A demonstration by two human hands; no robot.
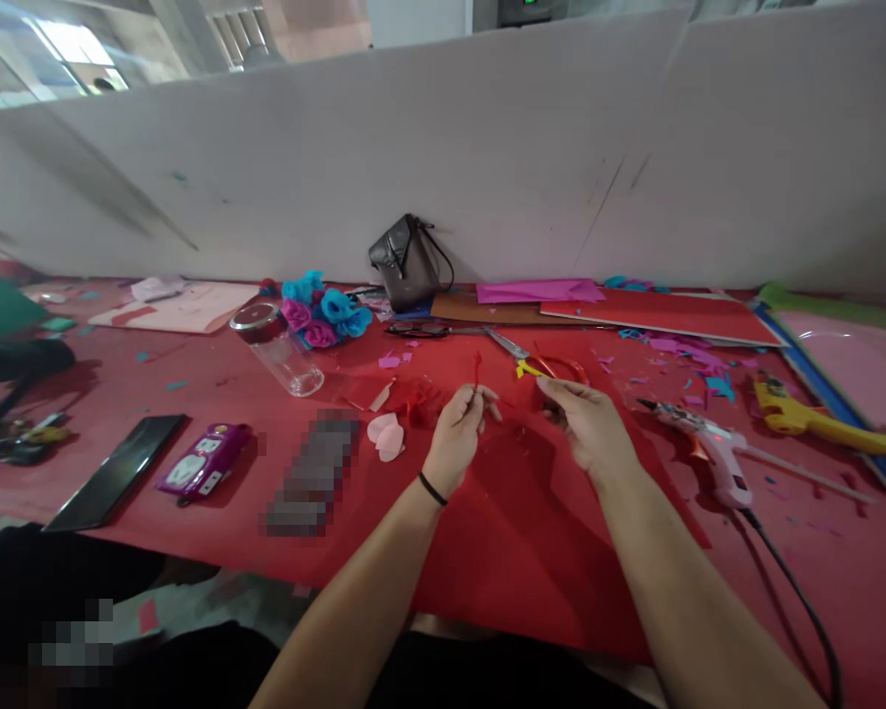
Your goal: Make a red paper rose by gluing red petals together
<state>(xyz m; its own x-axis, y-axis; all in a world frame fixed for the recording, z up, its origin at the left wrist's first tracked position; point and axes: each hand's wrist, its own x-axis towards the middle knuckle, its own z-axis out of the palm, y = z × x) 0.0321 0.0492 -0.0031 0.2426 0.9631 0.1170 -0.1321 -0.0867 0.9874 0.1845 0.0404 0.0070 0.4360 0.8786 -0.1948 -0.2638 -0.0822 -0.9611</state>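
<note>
My left hand (458, 428), with a black band at the wrist, pinches a thin red strip (476, 369) that stands upright above the fingertips. To its right, my right hand (580, 414) is closed, thumb against fingers; what it grips is hidden or too small to name. Scissors (508, 345) with orange-red handles lie just beyond the right hand. A small yellow piece (526, 369) shows at that hand's fingertips; I cannot tell whether it is held. Beneath both hands is a large red sheet (517, 561). Crumpled red scraps (417, 406) and pale pink petal-shaped pieces (390, 440) lie left of the left hand.
On the right are a pink glue gun (724, 458) with a cord and a yellow glue gun (804, 418). To the left stand a clear jar (284, 354), paper flowers (329, 313), a purple case (205, 461) and a black phone-like slab (118, 468). A dark pouch (410, 266) leans against the partition.
</note>
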